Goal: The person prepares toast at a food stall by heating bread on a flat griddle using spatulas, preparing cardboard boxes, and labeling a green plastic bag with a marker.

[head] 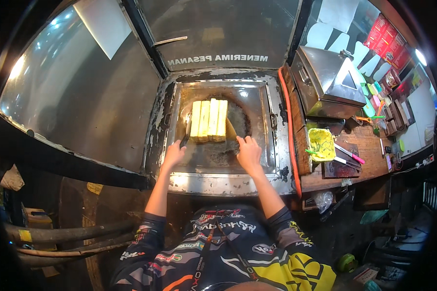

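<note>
Several long yellow bread blocks [209,120] lie side by side on a metal griddle [218,160]. My left hand [174,153] grips the dark handle of a flat tool [188,127], whose blade stands against the left side of the blocks. On the other side, my right hand [249,151] holds a metal scraper or spatula [232,128], its blade at the right side of the blocks. Most of the right tool's handle is hidden in the hand. Dark browned residue marks the griddle around the blocks.
Glass panels [222,36] enclose the griddle's back and left. An orange hose [288,131] runs along its right edge. Beyond are a steel box [327,80], a tub of yellow spread [321,144] and knives [349,152] by a dark board [340,171] on a wooden counter [371,142].
</note>
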### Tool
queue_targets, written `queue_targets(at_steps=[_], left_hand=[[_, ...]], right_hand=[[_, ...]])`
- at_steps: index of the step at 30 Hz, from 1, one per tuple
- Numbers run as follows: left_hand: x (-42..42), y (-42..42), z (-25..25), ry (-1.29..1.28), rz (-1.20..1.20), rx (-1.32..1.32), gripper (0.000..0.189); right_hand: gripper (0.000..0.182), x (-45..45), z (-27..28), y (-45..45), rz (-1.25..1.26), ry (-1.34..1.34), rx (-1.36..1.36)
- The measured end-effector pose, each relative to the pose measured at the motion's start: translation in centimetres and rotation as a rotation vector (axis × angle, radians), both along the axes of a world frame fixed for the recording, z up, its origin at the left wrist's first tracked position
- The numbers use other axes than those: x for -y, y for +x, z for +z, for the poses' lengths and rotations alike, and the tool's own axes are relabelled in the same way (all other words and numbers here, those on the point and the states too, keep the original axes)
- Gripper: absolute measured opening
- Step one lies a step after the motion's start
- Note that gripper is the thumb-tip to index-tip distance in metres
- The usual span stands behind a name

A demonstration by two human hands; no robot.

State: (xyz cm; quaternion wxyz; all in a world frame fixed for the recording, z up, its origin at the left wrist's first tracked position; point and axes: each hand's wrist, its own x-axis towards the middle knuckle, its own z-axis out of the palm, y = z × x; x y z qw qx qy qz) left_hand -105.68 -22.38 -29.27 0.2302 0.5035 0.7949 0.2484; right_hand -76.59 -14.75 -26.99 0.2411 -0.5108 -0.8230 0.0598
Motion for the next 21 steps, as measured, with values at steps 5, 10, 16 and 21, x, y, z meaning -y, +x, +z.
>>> queue_targets(at_steps=[5, 10, 16, 21], left_hand=[[0.6, -1.7, -1.6, -0.006, 0.038, 0.16, 0.03], [6.1, -2.9, -5.6, -0.122, 0.214, 0.701, 0.031], [9.9, 2.0, -6.0, -0.145, 0.238, 0.442, 0.039], [11.2, 1.8, -5.8, -0.255, 0.046, 0.034, 0.049]], right_hand=[[0.043, 0.8, 0.6, 2.2, -0.061, -0.157, -0.104], [0.042, 1.9, -3.9, 7.8, -0.114, -0.554, -0.118], [0.032, 4.3, -2.6, 11.6, -0.035, -0.489, 0.077], [0.019, -1.6, 14.0, 11.8, 0.185, -0.129, -0.192]])
